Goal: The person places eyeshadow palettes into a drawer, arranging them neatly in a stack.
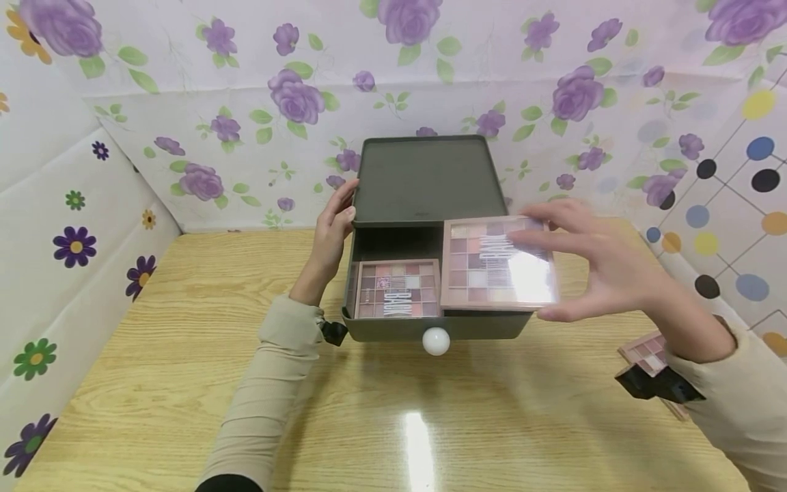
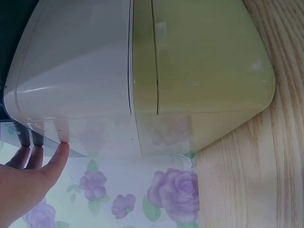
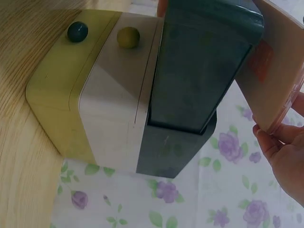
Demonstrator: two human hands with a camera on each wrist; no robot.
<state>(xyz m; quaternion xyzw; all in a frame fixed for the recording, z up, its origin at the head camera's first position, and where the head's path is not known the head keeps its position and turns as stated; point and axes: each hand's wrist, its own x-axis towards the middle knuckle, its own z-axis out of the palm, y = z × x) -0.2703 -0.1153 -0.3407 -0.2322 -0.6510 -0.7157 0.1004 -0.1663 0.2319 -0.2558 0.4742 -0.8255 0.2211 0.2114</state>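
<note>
A dark green drawer (image 1: 384, 329) with a white knob (image 1: 436, 341) is pulled out of the top of a stacked drawer unit (image 1: 427, 178). Inside its left half lies an eyeshadow palette (image 1: 367, 287) with a clear window over many small pans. My right hand (image 1: 596, 256) pinches a second, similar eyeshadow palette (image 1: 467, 290) between thumb and fingers, above the drawer's right half. In the right wrist view that palette (image 3: 280, 52) tilts beside the drawer, its plain back showing. My left hand (image 1: 330, 236) rests its fingers against the unit's left side; those fingers (image 2: 58, 161) are fairly straight.
Below the green tier are a white tier (image 3: 111, 95) with a yellow knob (image 3: 128, 37) and a yellow tier (image 3: 61, 90) with a dark knob (image 3: 77, 32). More palettes (image 1: 648, 352) lie on the wooden table (image 1: 215, 328) by my right forearm. Flowered cloth (image 1: 233, 157) hangs behind.
</note>
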